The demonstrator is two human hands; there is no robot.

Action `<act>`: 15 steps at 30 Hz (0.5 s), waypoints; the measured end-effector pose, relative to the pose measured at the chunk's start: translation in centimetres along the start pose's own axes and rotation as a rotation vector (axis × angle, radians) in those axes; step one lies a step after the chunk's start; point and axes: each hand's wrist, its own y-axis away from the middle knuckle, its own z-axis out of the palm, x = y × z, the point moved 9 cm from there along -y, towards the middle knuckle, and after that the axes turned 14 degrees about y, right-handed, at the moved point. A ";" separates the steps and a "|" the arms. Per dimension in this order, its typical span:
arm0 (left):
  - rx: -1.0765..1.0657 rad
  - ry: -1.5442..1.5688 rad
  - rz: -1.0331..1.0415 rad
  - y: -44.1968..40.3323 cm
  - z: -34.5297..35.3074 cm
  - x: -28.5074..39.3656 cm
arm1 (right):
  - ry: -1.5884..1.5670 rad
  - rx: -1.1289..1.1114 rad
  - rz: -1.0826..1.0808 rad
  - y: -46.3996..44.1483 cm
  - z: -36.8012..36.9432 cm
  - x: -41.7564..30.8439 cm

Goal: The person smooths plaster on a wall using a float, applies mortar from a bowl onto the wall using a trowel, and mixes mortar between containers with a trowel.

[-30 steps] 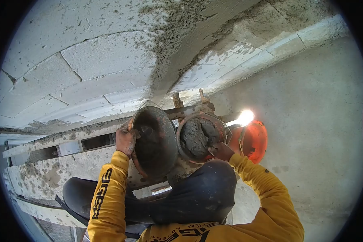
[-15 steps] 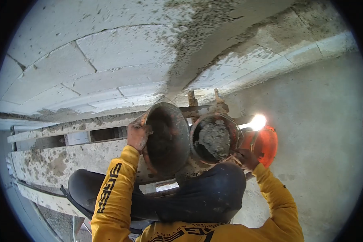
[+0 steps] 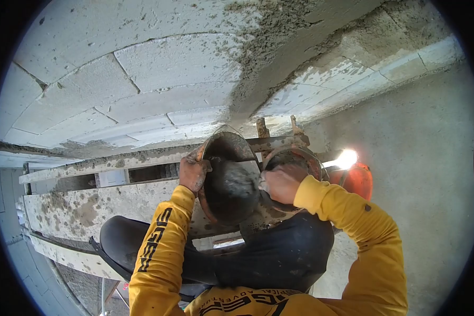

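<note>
My left hand (image 3: 194, 173) is closed round the left rim of a dark, mortar-stained bucket (image 3: 216, 203), which tips with its mouth toward me. Inside it is a blurred grey mass of wet mortar (image 3: 234, 181). My right hand (image 3: 284, 183) is closed at this bucket's right rim, on what looks like a trowel (image 3: 251, 169); its flat pale blade reaches over the mouth, and the handle is hidden in my fingers. A second bucket (image 3: 296, 151) stands just to the right, partly covered by my right hand and wrist.
An orange bucket (image 3: 359, 181) and a bright lamp (image 3: 347, 158) are at the right. Under the buckets run mortar-spattered planks (image 3: 116, 208) with gaps between them. Ahead rises a pale block wall (image 3: 179, 63) with a band of wet mortar (image 3: 300, 52). My bent legs (image 3: 279, 247) are close below.
My right hand has moved left from the second bucket's near rim to the first bucket's mouth. Blurred mortar now shows inside the first bucket. My left hand keeps its hold.
</note>
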 end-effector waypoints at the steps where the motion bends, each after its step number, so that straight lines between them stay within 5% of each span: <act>1: 0.012 0.011 0.014 0.1 -0.2 -0.1 | 0.052 0.052 -0.008 0.0 -1.6 -0.2; 8: 0.009 -0.053 -0.089 -0.2 -1.1 -1.2 | 0.165 0.115 0.182 3.8 -5.3 5.1; 11: -0.024 -0.019 0.080 -0.7 -0.8 0.1 | 0.111 0.267 0.138 8.4 -5.8 8.1; 15: -0.083 -0.047 -0.027 -0.9 -0.9 -1.7 | 0.223 0.083 0.367 12.9 -3.9 13.7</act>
